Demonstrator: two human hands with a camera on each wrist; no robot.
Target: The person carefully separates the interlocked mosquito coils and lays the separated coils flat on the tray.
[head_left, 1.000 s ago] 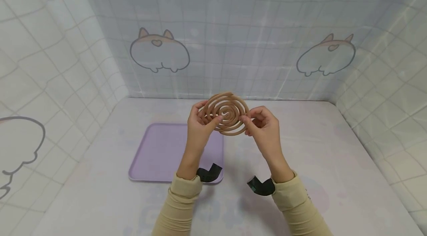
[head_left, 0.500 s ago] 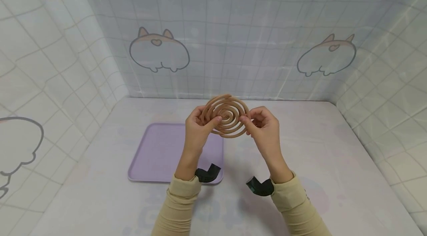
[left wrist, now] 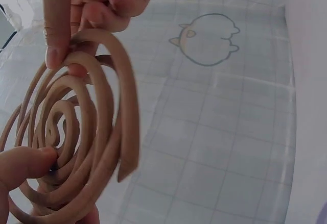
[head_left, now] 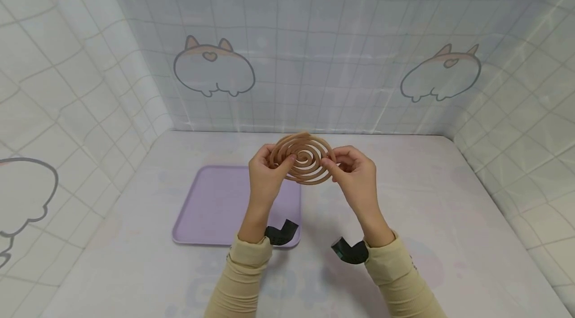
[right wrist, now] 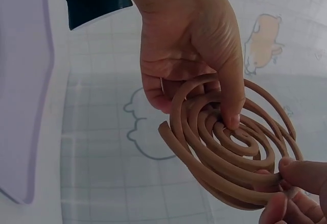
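In the head view, brown mosquito coils (head_left: 304, 136) are held up in the air, spiral face toward the camera; more than one spiral layer seems nested together. My left hand (head_left: 265, 178) grips them at the left, with its thumb pressed near the centre and its fingers behind. At the right rim, my right hand (head_left: 359, 173) pinches the outer rings between thumb and forefinger. The left wrist view shows a free coil end hanging out beside the mosquito coils (left wrist: 130, 117). Gaps show between the layers in the right wrist view, where the mosquito coils (right wrist: 177, 109) look slightly spread.
A lilac tray (head_left: 220, 203) lies on the pale table (head_left: 449, 208) behind and below my left hand. Curtain-like walls with a tile pattern (head_left: 305, 58) enclose the back and both sides. Black wrist cameras (head_left: 282, 233) sit on both wrists.
Both hands keep hold of the mosquito coils. The coils have tipped back and their top edge sits lower; my left hand has shifted slightly left and down.
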